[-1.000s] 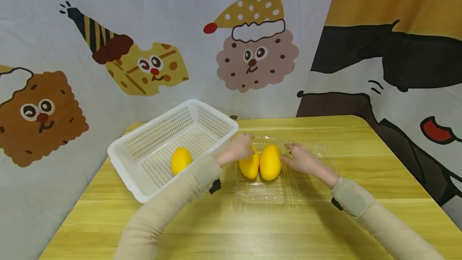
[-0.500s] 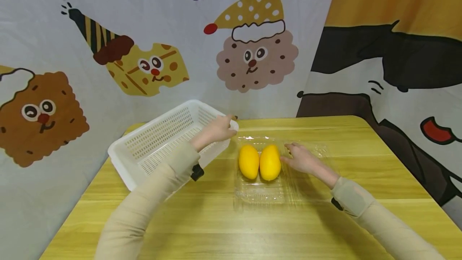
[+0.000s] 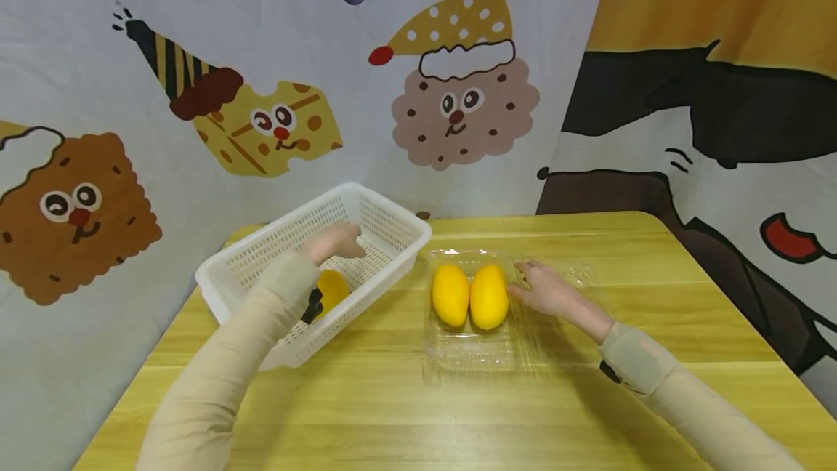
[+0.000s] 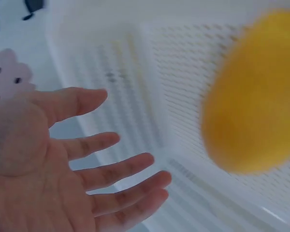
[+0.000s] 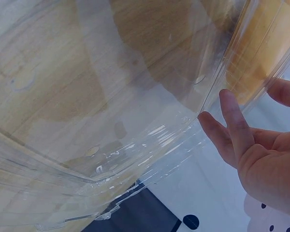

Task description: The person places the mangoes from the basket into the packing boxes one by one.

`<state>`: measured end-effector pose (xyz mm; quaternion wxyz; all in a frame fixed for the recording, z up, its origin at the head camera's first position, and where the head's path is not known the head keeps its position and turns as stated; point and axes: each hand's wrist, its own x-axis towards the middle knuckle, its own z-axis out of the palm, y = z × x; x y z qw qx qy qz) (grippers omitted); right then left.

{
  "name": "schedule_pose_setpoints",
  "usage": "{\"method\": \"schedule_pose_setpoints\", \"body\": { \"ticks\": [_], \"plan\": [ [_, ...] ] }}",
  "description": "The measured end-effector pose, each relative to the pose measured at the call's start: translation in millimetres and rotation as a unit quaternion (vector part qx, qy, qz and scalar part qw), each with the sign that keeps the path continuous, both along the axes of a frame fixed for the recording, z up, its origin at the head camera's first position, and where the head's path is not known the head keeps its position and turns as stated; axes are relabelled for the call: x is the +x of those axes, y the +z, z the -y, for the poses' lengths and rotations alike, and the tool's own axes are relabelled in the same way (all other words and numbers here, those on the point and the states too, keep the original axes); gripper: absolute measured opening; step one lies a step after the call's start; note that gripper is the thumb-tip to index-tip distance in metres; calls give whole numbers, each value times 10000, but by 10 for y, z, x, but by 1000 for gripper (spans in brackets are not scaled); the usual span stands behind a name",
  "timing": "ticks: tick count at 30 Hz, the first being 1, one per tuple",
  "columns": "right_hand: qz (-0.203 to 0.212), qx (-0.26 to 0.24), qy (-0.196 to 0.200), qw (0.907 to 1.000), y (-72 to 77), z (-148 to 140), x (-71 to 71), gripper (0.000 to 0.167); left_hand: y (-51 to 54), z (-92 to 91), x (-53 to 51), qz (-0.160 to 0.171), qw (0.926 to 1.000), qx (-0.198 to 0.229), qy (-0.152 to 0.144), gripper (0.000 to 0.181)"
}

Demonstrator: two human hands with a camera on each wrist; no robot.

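Over the white basket (image 3: 382,272), my left hand (image 3: 335,241) hangs with nothing in it. Its fingers are spread in the left wrist view, where the hand (image 4: 87,169) is beside a yellow mango-like fruit (image 4: 256,96) lying in the basket. Two more yellow fruits, a left one (image 3: 450,295) and a right one (image 3: 489,296), lie side by side in a clear plastic container (image 3: 472,355). My right hand (image 3: 548,289) is at the container's right side; in the right wrist view the fingertips of this hand (image 5: 261,150) touch the clear plastic edge (image 5: 150,159).
Basket and container stand on a wooden table (image 3: 418,413), the basket at the left and the container right of it. Behind the table hangs a cloth (image 3: 392,202) with cartoon figures.
My left hand has moved left, from the left fruit in the container, across the basket's right rim, to above the basket's inside. The right hand has stayed in place.
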<state>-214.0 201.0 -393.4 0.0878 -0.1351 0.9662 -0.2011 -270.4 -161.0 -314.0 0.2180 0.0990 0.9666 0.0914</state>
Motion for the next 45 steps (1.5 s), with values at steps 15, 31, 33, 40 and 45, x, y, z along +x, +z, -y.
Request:
{"method": "schedule_pose_setpoints", "body": {
  "ticks": [15, 31, 33, 40, 45],
  "plan": [
    [12, -53, -1, 10000, 2, 6, 8, 62, -299, 221, 142, 1216, 9833, -532, 1244, 61],
    [40, -19, -24, 10000, 10, 18, 14, 63, -550, 258, 103, 1124, 9893, -856, 355, 74],
    [38, -20, -16, 10000, 5, 20, 15, 63, -550, 269, 102, 1137, 9896, -770, 427, 77],
    [40, -33, -12, 10000, 3, 20, 17, 63, -502, 265, 106, 889, 9941, -499, 360, 81],
    [24, -12, -21, 10000, 15, 19, 14, 63, -428, 225, 98, 673, 9969, -354, 194, 86]
  ]
}}
